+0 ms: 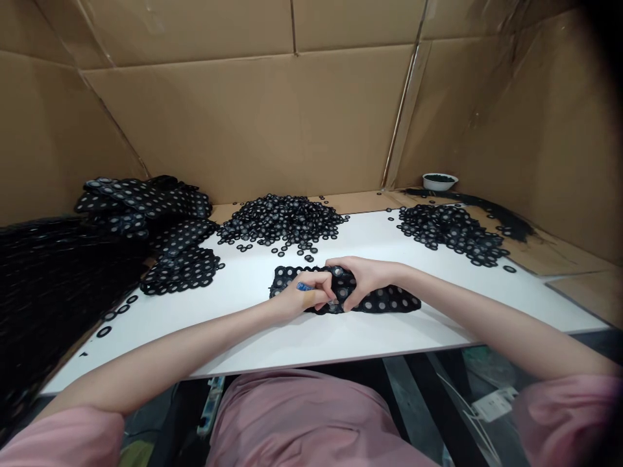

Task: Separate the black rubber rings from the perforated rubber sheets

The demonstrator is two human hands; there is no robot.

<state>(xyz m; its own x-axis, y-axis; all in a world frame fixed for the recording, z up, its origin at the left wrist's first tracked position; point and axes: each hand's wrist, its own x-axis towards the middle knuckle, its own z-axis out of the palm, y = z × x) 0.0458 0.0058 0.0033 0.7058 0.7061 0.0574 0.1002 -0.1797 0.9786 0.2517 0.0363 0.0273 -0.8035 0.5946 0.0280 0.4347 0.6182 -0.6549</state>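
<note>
A long black piece made of joined rings (389,299) lies on the white board in front of me, pale board showing through its holes. My left hand (306,292) rests at its left half, fingers curled and pinched close to its middle. A blue-marked strip shows by that hand's fingers, too small to read. From the right, my right hand (365,279) grips the same piece, thumb at the near edge and fingers over the far edge. Whether a small tool or thread sits between the left fingertips is hidden.
Loose black rings form one heap (287,220) at the back middle and another (452,233) at the right. Finished-looking ring sheets (146,201) are stacked at the left beside black strands (58,285). A white bowl (439,182) stands back right. Cardboard walls (253,123) enclose the white board (243,347).
</note>
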